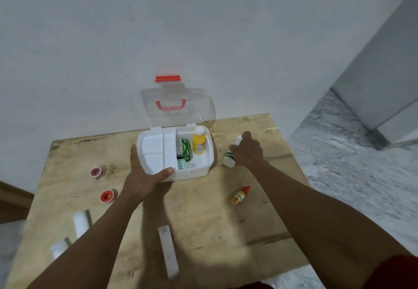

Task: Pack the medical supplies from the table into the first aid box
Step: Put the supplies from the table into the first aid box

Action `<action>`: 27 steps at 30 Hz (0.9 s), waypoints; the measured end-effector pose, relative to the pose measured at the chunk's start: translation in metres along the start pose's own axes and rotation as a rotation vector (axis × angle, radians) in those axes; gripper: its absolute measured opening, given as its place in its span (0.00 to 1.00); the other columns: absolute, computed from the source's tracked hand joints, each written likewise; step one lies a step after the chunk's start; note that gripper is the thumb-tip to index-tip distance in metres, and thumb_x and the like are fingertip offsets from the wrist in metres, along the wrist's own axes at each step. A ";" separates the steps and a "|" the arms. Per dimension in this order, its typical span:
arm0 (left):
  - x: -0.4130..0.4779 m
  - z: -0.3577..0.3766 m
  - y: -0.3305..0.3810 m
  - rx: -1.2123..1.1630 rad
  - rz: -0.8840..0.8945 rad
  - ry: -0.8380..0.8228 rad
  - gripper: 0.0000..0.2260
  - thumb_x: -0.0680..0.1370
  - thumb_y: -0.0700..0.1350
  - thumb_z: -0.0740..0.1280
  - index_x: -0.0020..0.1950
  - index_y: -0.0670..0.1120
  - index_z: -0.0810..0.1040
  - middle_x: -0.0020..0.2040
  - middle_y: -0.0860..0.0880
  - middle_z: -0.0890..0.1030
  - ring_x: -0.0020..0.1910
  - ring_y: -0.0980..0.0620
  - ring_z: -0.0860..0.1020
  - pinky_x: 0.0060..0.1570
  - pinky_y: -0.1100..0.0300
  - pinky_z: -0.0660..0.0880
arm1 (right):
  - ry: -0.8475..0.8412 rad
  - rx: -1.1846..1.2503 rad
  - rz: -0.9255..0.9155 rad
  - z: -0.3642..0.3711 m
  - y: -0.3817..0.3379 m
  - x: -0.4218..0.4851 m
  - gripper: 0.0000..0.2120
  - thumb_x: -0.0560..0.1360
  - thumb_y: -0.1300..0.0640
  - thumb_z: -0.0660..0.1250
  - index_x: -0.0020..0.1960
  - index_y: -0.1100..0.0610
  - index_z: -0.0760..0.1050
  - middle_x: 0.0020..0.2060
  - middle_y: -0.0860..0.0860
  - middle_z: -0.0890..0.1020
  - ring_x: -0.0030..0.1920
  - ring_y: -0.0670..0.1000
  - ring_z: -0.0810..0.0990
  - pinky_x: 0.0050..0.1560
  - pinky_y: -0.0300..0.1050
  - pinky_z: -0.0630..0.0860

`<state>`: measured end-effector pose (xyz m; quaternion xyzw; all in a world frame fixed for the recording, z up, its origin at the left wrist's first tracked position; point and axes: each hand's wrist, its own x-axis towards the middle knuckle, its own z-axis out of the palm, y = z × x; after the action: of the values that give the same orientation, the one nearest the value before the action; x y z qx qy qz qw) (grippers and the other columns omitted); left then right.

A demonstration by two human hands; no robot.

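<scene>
The table [203, 209] is small, and several things lie near its edges, so a careless sweep of an arm could knock one to the floor. The first aid box [199, 173] stands open at the back, its clear lid [178, 105] leaning against the wall. The left hand [144, 175] holds its near left corner, thumb on the front rim, which should stop it sliding. The right hand [248, 150] curls over the white bottle [228, 160], which lies on the table just right of the box. I cannot tell how firm that hold is, and a loose one could let the bottle roll or drop. The free space beside the yellow bottle [199, 143] looks tight, so the white one may jam or tip it.

Counted:
- one table
- one box
- one white tray [156, 148] inside the box
- one long flat strip [168, 250]
- one white bottle
- one yellow bottle
- two white rolls [81, 222] [58, 249]
- one green carton [186, 150]
- two red tape rolls [96, 172] [107, 196]
- one small orange bottle [240, 196]
</scene>
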<state>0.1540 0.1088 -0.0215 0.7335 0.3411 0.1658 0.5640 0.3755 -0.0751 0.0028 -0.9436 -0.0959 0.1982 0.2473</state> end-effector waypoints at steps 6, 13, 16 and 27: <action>0.002 0.001 0.005 -0.056 0.020 -0.030 0.42 0.64 0.48 0.80 0.72 0.53 0.60 0.64 0.57 0.69 0.64 0.60 0.71 0.54 0.57 0.77 | -0.130 -0.016 0.027 0.004 0.001 0.036 0.31 0.74 0.48 0.68 0.69 0.61 0.59 0.60 0.59 0.77 0.60 0.60 0.77 0.51 0.47 0.71; 0.004 0.002 0.006 -0.004 0.040 -0.023 0.39 0.66 0.47 0.79 0.70 0.54 0.61 0.63 0.55 0.70 0.62 0.59 0.72 0.52 0.58 0.79 | -0.193 0.051 0.000 0.010 0.002 0.050 0.33 0.69 0.52 0.73 0.68 0.58 0.62 0.57 0.57 0.78 0.59 0.60 0.78 0.60 0.53 0.76; 0.002 0.002 0.007 0.002 0.035 -0.025 0.40 0.65 0.48 0.79 0.70 0.53 0.60 0.63 0.56 0.69 0.62 0.61 0.71 0.53 0.57 0.80 | -0.169 0.133 -0.033 0.009 0.006 0.045 0.31 0.70 0.52 0.73 0.67 0.57 0.62 0.51 0.54 0.76 0.56 0.59 0.78 0.54 0.49 0.75; -0.002 -0.001 0.003 -0.057 0.038 -0.019 0.49 0.61 0.51 0.79 0.74 0.50 0.53 0.65 0.53 0.67 0.62 0.54 0.70 0.57 0.58 0.73 | 0.156 0.608 -0.166 -0.027 -0.040 -0.017 0.27 0.64 0.51 0.74 0.57 0.43 0.63 0.46 0.53 0.78 0.48 0.59 0.81 0.46 0.61 0.82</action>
<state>0.1531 0.1074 -0.0182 0.7252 0.3167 0.1793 0.5845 0.3682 -0.0570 0.0501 -0.8279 -0.0898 0.1242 0.5395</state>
